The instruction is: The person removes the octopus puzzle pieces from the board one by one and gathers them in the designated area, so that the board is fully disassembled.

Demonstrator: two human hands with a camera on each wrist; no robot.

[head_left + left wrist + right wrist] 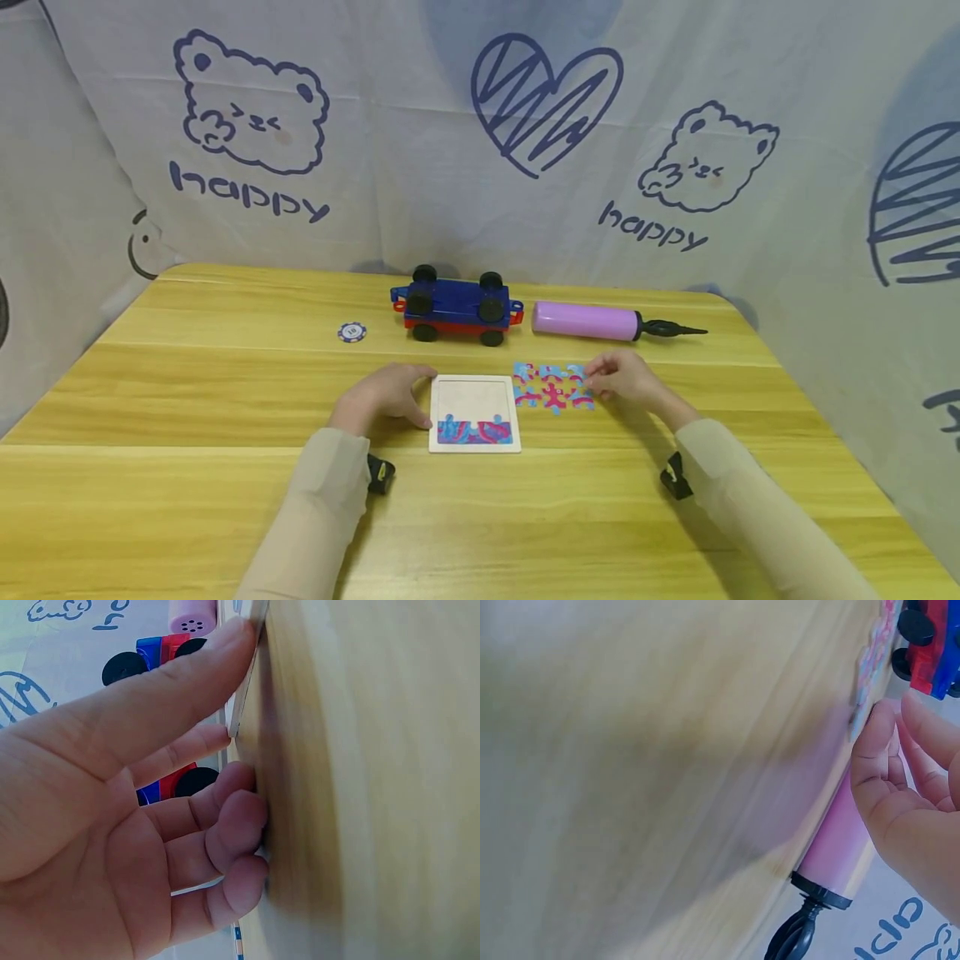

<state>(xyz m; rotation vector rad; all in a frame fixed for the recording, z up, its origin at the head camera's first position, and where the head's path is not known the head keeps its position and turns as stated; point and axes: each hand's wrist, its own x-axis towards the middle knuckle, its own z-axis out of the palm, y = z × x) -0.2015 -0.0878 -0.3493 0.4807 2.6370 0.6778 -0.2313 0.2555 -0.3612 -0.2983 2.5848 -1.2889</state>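
Left hand (384,393) rests relaxed at the left edge of the puzzle board, thumb and forefinger touching it without closing round it. Right hand (628,382), right of centre, has its fingers bent at the outer end of the loose pieces; fingertip contact is obscured, and whether it grasps one cannot be told.

Printed cloth (390,83) fills the upper frame. Wooden table (225,375) spans the lower frame. On it, above centre, lies a blue-and-red wheeled toy (457,304), long axis left to right, wheels showing above and below. To its right, a pink pump (587,322) lies nearly level, black end pointing right.

Puzzle board (474,395) lies flat at centre, just below the middle, near square, sides roughly parallel to the frame. Fitted pieces (455,431) form a band along its bottom, long axis left to right. Loose pieces (553,392) sit just right of the board, grouped lengthwise left to right. Poker chip (352,332) lies flat, left of the toy.
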